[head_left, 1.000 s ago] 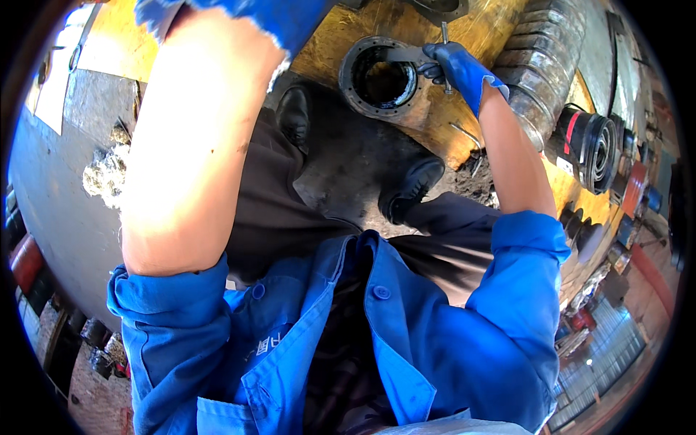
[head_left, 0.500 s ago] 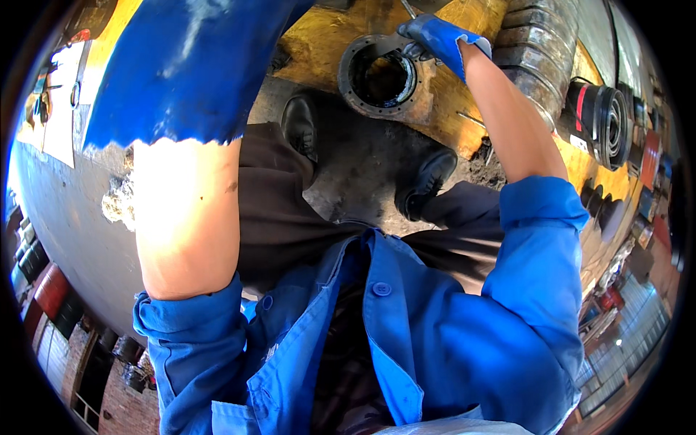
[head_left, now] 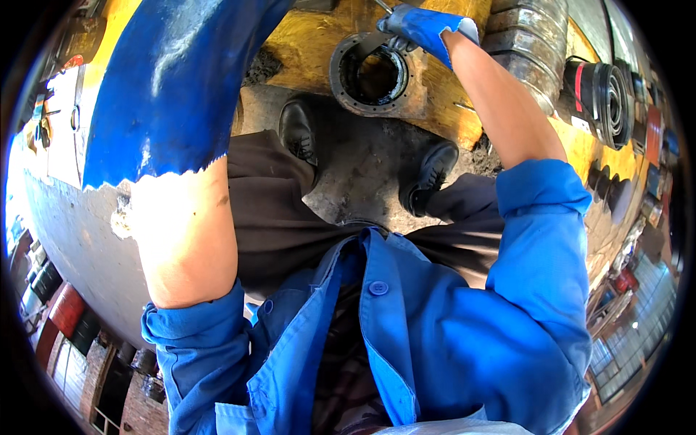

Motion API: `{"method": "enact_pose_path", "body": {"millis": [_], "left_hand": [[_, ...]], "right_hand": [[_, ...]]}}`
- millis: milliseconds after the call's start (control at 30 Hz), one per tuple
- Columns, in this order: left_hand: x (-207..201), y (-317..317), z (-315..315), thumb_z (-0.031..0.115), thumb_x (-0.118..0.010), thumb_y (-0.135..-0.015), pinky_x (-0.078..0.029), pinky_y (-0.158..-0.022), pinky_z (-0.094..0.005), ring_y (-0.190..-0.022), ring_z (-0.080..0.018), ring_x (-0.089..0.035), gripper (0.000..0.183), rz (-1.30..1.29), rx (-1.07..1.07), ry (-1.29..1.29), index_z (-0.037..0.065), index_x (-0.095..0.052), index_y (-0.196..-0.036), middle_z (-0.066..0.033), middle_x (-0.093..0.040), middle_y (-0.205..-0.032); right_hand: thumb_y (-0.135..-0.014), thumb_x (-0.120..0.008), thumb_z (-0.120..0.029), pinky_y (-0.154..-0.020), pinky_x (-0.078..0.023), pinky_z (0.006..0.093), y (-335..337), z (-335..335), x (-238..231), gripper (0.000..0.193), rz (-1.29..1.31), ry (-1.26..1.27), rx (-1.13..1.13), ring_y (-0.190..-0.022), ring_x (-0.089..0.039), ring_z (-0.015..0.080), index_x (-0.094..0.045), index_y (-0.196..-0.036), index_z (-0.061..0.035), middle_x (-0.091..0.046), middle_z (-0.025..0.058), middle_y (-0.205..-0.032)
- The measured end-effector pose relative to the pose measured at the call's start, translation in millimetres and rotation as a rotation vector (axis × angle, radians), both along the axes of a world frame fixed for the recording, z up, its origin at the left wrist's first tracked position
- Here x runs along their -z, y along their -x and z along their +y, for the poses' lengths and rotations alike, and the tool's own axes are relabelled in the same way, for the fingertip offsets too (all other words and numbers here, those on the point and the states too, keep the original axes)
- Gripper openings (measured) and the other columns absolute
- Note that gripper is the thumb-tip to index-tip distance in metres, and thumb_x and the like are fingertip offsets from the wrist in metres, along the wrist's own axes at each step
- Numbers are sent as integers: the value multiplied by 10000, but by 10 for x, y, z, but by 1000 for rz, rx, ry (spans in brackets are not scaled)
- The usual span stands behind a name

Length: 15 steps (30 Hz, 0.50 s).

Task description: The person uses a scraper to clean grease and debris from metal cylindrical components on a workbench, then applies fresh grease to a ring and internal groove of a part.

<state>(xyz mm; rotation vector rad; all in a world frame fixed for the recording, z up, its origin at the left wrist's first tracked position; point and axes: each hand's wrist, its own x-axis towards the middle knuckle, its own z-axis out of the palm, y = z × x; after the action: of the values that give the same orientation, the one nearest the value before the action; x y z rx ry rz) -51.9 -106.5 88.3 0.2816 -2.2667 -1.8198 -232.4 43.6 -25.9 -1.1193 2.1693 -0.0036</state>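
Observation:
A long blue gauntlet glove covers my left hand (head_left: 181,80), raised close to the camera at the upper left. Its fingers run past the top edge and cannot be seen. My right hand (head_left: 409,30), in a blue glove with dark grey fingers, is closed on a thin metal rod (head_left: 384,6) whose far end leaves the picture. Just below and left of this hand is a round metal flanged housing (head_left: 341,90), with bolt holes around its rim and a dark, oily bore. Whether the fingers touch its rim, I cannot tell.
The housing sits on a worn yellow surface (head_left: 304,47). A ribbed metal cylinder (head_left: 525,43) lies to the right, then a black coiled roll (head_left: 612,109) with a red stripe. My black shoes (head_left: 297,130) stand below the housing. Tools (head_left: 45,127) lie at far left.
My right hand and the rod have moved slightly up and left. The left glove sits a little lower in view. The whole view has shifted slightly, the housing appearing a bit farther left.

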Motion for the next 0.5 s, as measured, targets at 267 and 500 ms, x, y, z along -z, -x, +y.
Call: {"method": "enact_pose_path", "body": {"millis": [267,500], "left_hand": [[4,40,36,205,-457,-961,-372,-1053,-371,-1219,-227,-501,414,-3,9,-2,40,-486,-1339,-116,-556,-1296],[-29,83,101,202,-457,-964,-378,-1050,-368,-1215,-229,-505,414,6,28,-9,33,-483,-1341,-122,-556,-1294]], "right_hand": [[-913,-430,-433,-847,-466,388,-22,-13,22,437,24,32,-47,-998,-648,291,-681,-1021,-91,-688,134,-1080],[-901,-550,-307,-716,-517,352,255,-92,918,298,-330,164,65,-781,-666,212,-703,-1029,-87,-713,86,-992]]}}
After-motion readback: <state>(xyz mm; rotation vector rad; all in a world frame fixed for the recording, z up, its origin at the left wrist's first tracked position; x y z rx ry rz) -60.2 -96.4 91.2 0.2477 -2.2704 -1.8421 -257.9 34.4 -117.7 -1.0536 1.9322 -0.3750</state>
